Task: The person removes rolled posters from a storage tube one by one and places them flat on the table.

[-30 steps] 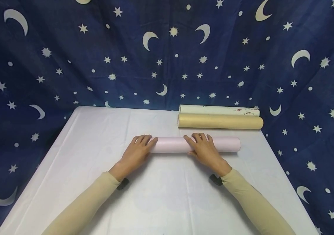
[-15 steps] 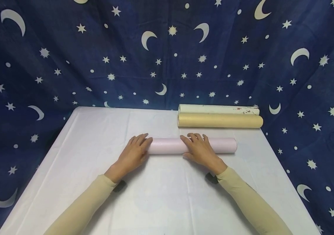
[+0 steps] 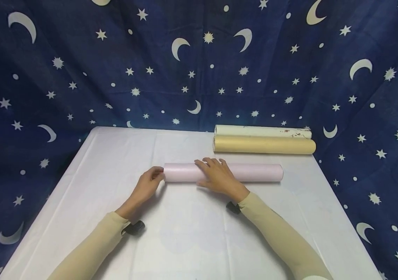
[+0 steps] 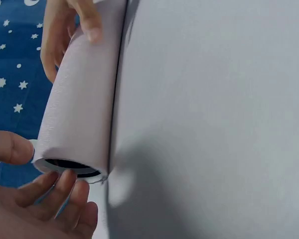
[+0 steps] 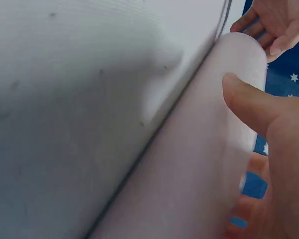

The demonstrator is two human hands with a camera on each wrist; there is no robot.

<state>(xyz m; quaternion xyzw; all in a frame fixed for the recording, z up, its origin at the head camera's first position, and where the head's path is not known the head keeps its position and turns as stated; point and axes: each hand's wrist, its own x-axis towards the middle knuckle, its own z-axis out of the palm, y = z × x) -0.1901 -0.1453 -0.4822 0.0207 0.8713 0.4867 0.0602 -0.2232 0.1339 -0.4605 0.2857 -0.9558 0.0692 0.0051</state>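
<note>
A pale pink wallpaper roll (image 3: 255, 172) lies crosswise on the white-covered table, and its hollow left end shows in the left wrist view. My left hand (image 3: 147, 182) is at that end, with the thumb beside the rim and the loosely bent fingers (image 4: 65, 186) just in front of the opening. My right hand (image 3: 220, 177) grips the roll left of its middle. Its fingers reach over the far side and its thumb (image 5: 244, 97) lies along the near side.
Behind the pink roll, a yellow roll (image 3: 265, 144) and a white roll with a floral print (image 3: 262, 131) lie side by side at the table's back right. A dark blue curtain (image 3: 121, 50) with moons and stars hangs behind the white table cover (image 3: 184, 233).
My left hand has come off the top of the pink roll to its left end, uncovering that end. My right hand has slid left along the roll.
</note>
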